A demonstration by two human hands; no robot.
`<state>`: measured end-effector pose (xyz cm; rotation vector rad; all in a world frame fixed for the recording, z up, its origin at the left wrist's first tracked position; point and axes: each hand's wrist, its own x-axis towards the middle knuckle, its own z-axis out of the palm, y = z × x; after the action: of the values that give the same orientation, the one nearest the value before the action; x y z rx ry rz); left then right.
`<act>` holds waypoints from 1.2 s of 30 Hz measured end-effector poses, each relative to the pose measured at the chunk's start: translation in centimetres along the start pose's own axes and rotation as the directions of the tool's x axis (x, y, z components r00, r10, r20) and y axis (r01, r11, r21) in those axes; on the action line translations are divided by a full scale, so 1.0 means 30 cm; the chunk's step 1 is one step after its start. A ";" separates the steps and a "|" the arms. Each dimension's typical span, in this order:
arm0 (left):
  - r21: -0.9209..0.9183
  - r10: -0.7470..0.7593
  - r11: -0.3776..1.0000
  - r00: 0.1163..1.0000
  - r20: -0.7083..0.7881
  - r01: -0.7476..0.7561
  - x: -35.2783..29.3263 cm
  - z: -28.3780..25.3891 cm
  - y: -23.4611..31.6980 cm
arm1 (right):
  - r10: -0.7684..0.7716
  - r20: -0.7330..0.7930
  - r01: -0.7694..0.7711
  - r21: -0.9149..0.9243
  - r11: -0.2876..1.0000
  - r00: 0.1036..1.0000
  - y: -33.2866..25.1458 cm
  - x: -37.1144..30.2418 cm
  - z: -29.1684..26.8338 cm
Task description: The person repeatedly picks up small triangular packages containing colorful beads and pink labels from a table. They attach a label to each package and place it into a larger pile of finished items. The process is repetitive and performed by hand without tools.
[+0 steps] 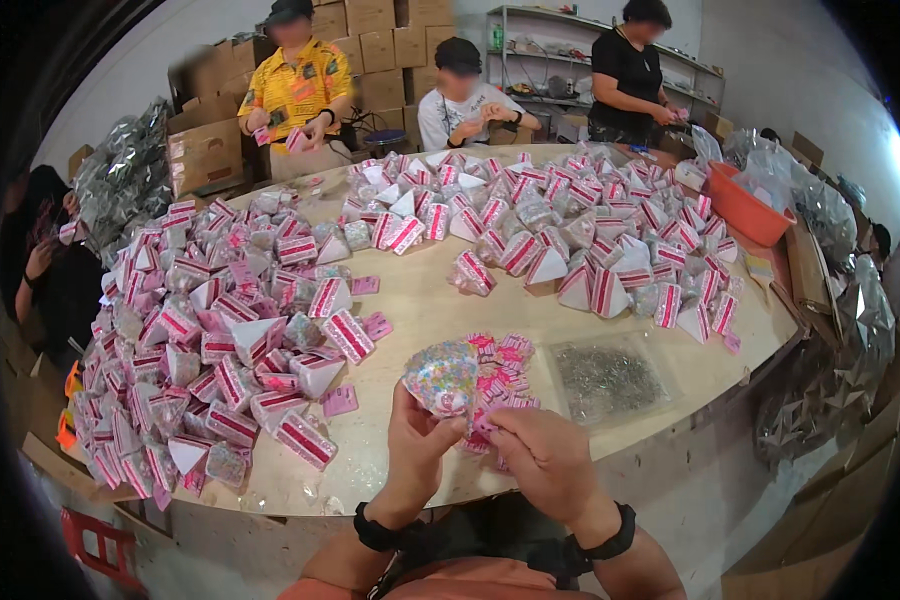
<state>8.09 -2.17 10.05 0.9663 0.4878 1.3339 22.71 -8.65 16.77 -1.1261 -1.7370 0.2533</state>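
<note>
- Our left hand (418,440) has its grip closed on a small clear bag of coloured sprinkles (442,378), held up just above the near edge of the table (420,300).
- Our right hand (542,455) sits just beside it at 3 o'clock, its grip pinched narrow on a pink card (485,425) at the bag's lower corner.
- Under both hands, at 12 o'clock from the right one, we see a loose stack of pink cards (500,365) lying on the table.
- At 3 o'clock from that stack lies a flat clear bag of small grey bits (608,378).
- A big heap of finished pink and white packets (210,340) fills the table at 9 to 10 o'clock from our hands.
- A second heap of packets (580,230) spreads at 1 o'clock, well apart from us.
- An orange tub (745,210) stands at the table's far right edge, at 2 o'clock.
- Other people work across the table at 12 o'clock, with cardboard boxes (375,45) stacked behind them.
</note>
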 end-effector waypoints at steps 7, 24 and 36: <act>0.008 0.040 0.999 0.998 -0.039 -0.040 -0.055 -0.002 0.060 | -0.062 0.043 0.066 -0.095 0.993 0.997 -0.056 0.022 0.051; 0.026 0.178 0.984 0.981 -0.082 -0.177 -0.070 0.020 0.069 | -0.076 0.074 0.085 -0.141 0.986 0.994 -0.071 0.038 0.078; -0.185 0.073 0.979 0.996 -0.057 -0.083 -0.078 0.029 0.076 | -0.111 -0.008 0.111 -0.038 0.993 0.994 -0.054 0.059 0.106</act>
<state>6.91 -4.78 11.86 0.8050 0.3581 1.4500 19.09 -7.14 17.39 -1.0511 -1.7949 0.1470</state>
